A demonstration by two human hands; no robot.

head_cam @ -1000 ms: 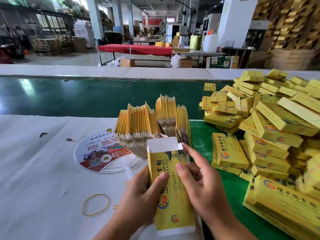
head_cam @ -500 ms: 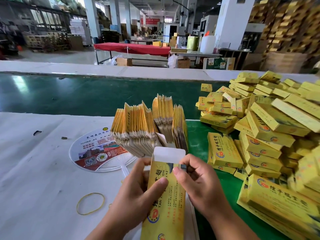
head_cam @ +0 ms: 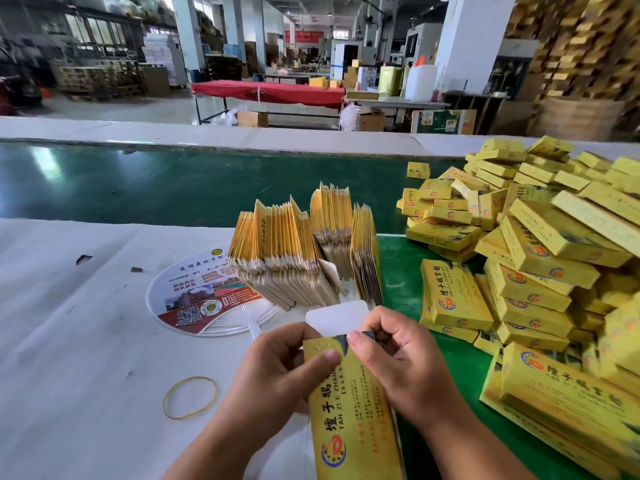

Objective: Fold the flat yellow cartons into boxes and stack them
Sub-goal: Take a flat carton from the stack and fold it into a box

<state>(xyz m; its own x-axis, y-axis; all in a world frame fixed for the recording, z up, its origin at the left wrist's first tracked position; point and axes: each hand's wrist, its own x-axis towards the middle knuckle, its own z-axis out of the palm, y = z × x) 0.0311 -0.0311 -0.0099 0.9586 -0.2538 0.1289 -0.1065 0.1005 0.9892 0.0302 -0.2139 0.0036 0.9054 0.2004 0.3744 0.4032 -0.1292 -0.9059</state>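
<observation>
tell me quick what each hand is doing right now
Left hand: grips the yellow carton along its left edge, thumb on the front.
Right hand: pinches the carton's top corner, just below the white end flap.

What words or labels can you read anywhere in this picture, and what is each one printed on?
"TAN ZI E ZHAN...", cut off by the left hand: the yellow carton held in both hands, beside large Chinese characters.
"TAN ZI E ZHANG ZHI", small and only partly legible: the folded box lying on the green mat.
Round fan: Chinese lines, a QR code, small print too blurred to read.
Red banner far back: too blurred.
</observation>
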